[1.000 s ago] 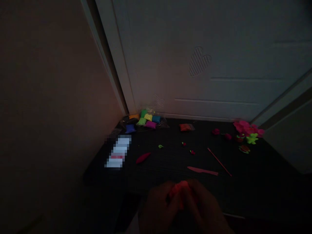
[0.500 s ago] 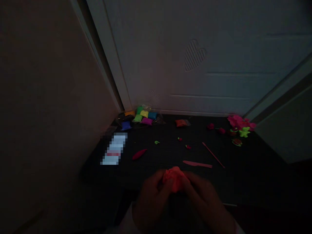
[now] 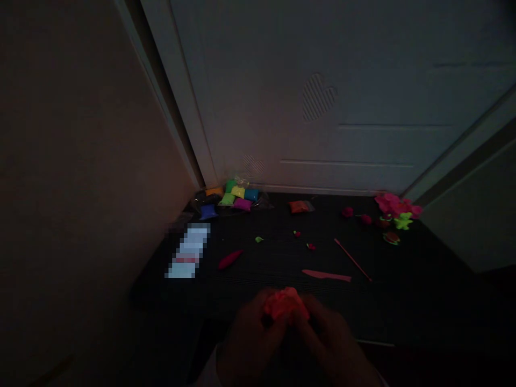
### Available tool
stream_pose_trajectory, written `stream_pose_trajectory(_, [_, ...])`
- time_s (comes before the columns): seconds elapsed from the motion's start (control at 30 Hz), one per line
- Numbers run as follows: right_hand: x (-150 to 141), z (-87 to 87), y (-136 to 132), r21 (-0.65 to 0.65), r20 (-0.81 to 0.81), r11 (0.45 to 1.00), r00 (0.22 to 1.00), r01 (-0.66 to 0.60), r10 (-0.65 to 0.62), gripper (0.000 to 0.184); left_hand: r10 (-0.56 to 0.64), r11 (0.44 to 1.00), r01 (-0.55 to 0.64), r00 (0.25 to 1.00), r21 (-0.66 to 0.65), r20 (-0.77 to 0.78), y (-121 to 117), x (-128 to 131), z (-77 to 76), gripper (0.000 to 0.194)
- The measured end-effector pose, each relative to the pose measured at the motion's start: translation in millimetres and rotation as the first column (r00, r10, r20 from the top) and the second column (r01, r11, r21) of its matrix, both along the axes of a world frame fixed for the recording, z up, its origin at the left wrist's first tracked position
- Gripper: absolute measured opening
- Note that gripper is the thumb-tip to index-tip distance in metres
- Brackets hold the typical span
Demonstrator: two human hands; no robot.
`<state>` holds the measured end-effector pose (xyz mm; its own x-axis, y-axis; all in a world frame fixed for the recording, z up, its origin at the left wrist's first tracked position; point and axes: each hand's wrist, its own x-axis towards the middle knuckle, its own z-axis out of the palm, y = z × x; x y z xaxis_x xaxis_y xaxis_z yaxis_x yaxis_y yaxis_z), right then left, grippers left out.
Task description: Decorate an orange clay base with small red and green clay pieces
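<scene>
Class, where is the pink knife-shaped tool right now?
In the head view, the knife-shaped tool lies right of centre on the dark table, beyond the right hand, below and left of the thin stick.

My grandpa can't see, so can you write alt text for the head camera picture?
Two hands hold a bright red lump at a dark table. Beyond lie a pink knife, a thin pink stick and colorful packets, with pink flowers at far right.

Dark counter [image 3: 274, 263] is loaded: coloured packets [image 3: 242, 204] and pink flowers [image 3: 397, 206] placed along back; knife [image 3: 326, 276], thin rod [image 3: 352, 259], red tapered piece [image 3: 230, 259] laid nearer.
</scene>
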<state>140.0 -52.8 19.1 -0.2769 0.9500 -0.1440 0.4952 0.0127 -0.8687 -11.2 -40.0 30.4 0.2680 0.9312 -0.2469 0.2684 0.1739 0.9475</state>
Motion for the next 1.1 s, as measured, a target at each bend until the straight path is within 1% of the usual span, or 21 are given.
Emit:
stream_pose_trajectory(0.1, [-4,-1.8,-3,-0.003,-0.066,0.997,0.995,0.078,-0.078,0.031,0.063,0.997,-0.061,0.997,-0.037,0.043,-2,2,-2.9,0.016])
stream_pose_trajectory(0.2, [-8,-3.4,-3,-0.003,-0.146,0.984,0.974,0.176,-0.175,0.033,0.165,0.984,-0.158,0.982,-0.079,0.092,0,7,-5.6,0.018])
stream_pose_trajectory(0.3, [-11,-7.2,0,-0.005,-0.227,0.960,0.935,0.279,-0.273,0.034,0.240,0.967,-0.220,0.955,-0.125,0.174,3,11,-8.0,0.013])
stream_pose_trajectory(0.37, [-10,-9.4,3,-0.038,-0.258,0.945,0.911,0.324,-0.323,0.037,0.262,0.962,-0.236,0.940,-0.139,0.216,4,11,-9.9,0.022])
stream_pose_trajectory(0.4, [-10,-10.0,4,-0.053,-0.265,0.948,0.911,0.315,-0.317,0.038,0.263,0.962,-0.237,0.938,-0.136,0.226,3,11,-11.1,0.027])
stream_pose_trajectory(0.47, [-8,-9.8,8,-0.056,-0.259,0.965,0.930,0.254,-0.260,0.033,0.229,0.972,-0.209,0.945,-0.108,0.232,3,9,-13.5,0.031])
stream_pose_trajectory(0.57, [-8,-8.3,11,-0.042,-0.207,0.981,0.958,0.192,-0.196,0.029,0.187,0.981,-0.170,0.959,-0.093,0.213,2,7,-16.7,0.028])
stream_pose_trajectory(0.73, [-11,-7.4,13,-0.002,-0.115,0.981,0.975,0.193,-0.192,0.026,0.211,0.972,-0.178,0.946,-0.152,0.245,7,7,-20.1,0.026])
stream_pose_trajectory(0.8, [-13,-7.4,14,0.009,-0.083,0.980,0.977,0.197,-0.196,0.024,0.210,0.973,-0.179,0.948,-0.145,0.240,8,7,-21.4,0.027])
stream_pose_trajectory(0.9, [-17,-8.4,13,0.004,-0.092,0.978,0.974,0.210,-0.209,0.023,0.236,0.970,-0.217,0.951,-0.110,0.198,7,9,-23.0,0.025])
stream_pose_trajectory(1.1, [-25,-16.7,9,-0.010,-0.221,0.954,0.930,0.300,-0.295,0.028,0.365,0.931,-0.360,0.914,-0.062,0.175,3,16,-22.7,0.014])
